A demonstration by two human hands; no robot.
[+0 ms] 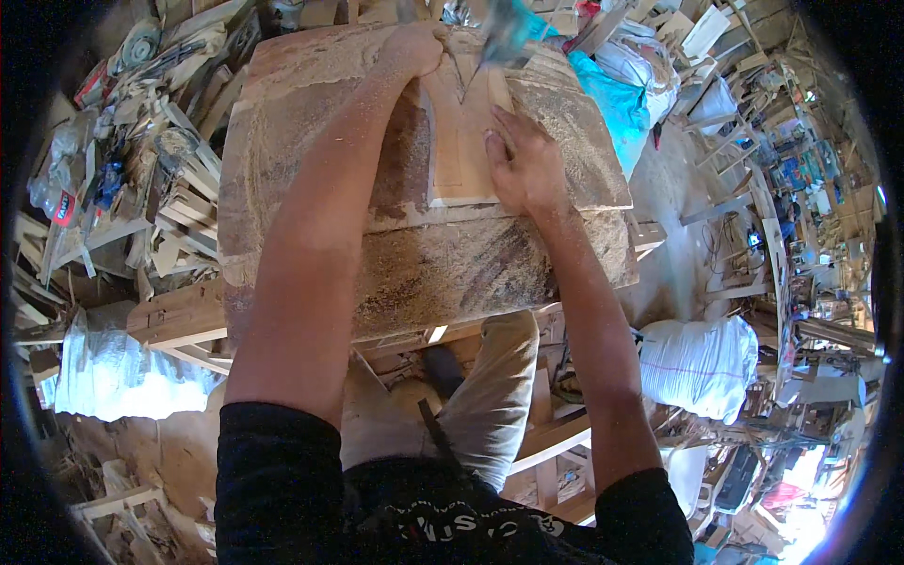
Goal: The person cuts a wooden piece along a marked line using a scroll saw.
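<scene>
A pale wooden board [460, 155] lies flat on a sawdust-covered worktop, with dark lines forming a narrow V at its far end. My left hand [411, 52] reaches to the board's far left end, its fingers curled and closed there; the fingertips are partly hidden. Against the board's right edge presses my right hand [529, 162], fingers bent and thumb laid on the wood, gripping that side. Just beyond the V is a blurred blue-grey tool or machine part [508, 36] with a narrow tip over the board. Its kind cannot be made out.
The worktop [424, 273] is two slabs with a seam across. Wood offcuts [188, 212] pile up at the left. A turquoise sack [612, 89] touches the far right, and a white sack [702, 367] stands on the floor. A wooden beam [179, 315] juts out at the left.
</scene>
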